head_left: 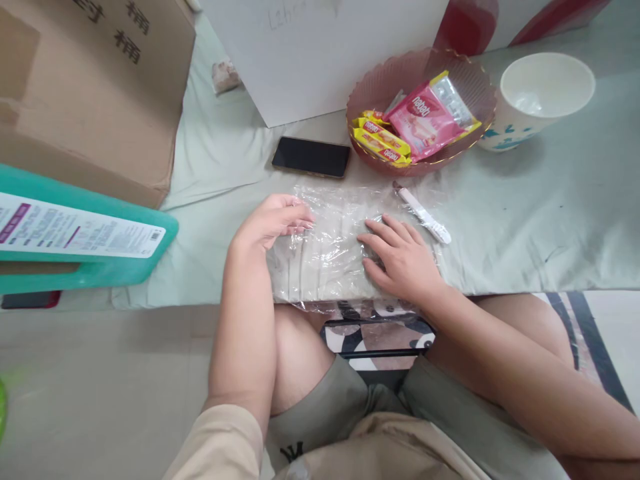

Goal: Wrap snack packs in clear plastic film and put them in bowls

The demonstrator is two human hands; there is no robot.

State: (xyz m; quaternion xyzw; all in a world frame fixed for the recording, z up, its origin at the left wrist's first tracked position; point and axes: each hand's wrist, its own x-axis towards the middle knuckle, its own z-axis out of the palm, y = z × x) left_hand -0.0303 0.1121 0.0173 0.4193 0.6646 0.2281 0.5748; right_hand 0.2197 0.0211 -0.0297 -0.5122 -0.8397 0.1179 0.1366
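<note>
A clear, wrinkled plastic sheet (333, 250) lies over the front of the cloth-covered table, its near edge hanging over the side. At its left part, my left hand (280, 217) has its fingers drawn together on the plastic. My right hand (400, 257) rests flat on the right part, fingers spread and palm down. Just beyond that hand, a slim white stick-like tool (424, 215) with a dark end lies at a slant, partly on the plastic. Whether the sheet is a bag or a single layer, I cannot tell.
Behind the plastic are a black phone (311, 157), a pink bowl (367, 87) with wafer packets (425, 120), and a white paper cup (545, 87). A white box (345, 60) stands at the back. On the left are a cardboard box (100, 100) and a green container (155, 230).
</note>
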